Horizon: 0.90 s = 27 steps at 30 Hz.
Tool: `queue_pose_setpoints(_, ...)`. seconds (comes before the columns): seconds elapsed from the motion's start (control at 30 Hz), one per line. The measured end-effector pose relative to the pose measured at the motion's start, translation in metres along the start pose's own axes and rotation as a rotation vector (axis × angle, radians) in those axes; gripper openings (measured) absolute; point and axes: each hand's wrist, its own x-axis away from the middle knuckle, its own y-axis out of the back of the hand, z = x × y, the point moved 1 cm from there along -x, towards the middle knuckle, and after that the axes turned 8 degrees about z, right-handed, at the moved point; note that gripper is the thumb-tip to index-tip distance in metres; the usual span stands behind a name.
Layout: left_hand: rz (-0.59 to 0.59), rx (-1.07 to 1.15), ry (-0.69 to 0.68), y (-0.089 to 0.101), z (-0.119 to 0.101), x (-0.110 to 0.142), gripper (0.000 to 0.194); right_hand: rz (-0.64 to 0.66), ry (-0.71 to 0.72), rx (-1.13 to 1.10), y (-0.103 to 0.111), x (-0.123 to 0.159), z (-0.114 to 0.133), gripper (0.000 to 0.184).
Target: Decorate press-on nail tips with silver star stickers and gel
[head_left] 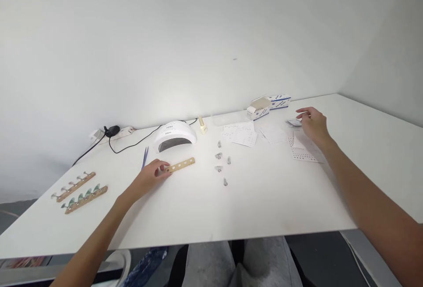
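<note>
My left hand rests on the white table, fingers pinching the left end of a tan wooden strip with holes. My right hand reaches far right, its fingers curled at a small grey-white object lying on the table. Sheets of paper with dot patterns lie under and beside that hand. Several small metal pieces lie between my two hands.
A white dome lamp stands at the back, its cable running to a plug. Purple tweezers, a small bottle, two small boxes, more dotted sheets and two wooden strips holding pieces lie around.
</note>
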Motion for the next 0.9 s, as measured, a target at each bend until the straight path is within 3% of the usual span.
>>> queue_pose_setpoints(0.1,-0.025,-0.054,0.045,0.017,-0.012,-0.013,0.045,-0.002,0.005,-0.005,0.003,0.000,0.002,0.032)
queue_pose_setpoints(0.2,-0.131,-0.094,0.119,0.044,-0.017,-0.027,0.041,0.002,0.004,-0.009,0.005,0.001,0.003,0.031)
queue_pose_setpoints(0.37,-0.331,-0.209,0.303,0.078,0.009,-0.042,0.039,0.021,0.000,-0.018,0.005,0.002,0.004,0.030)
queue_pose_setpoints(0.53,-0.260,-0.293,0.481,0.063,0.046,-0.039,0.048,0.041,0.009,-0.034,0.007,0.001,0.004,0.029)
queue_pose_setpoints(0.7,-0.131,-0.345,0.603,0.042,0.062,-0.047,0.045,0.053,0.019,-0.028,0.007,-0.001,0.002,0.022)
queue_pose_setpoints(0.9,0.010,-0.361,0.612,0.049,0.070,-0.058,0.030,0.083,0.042,-0.015,0.001,-0.003,-0.002,0.029)
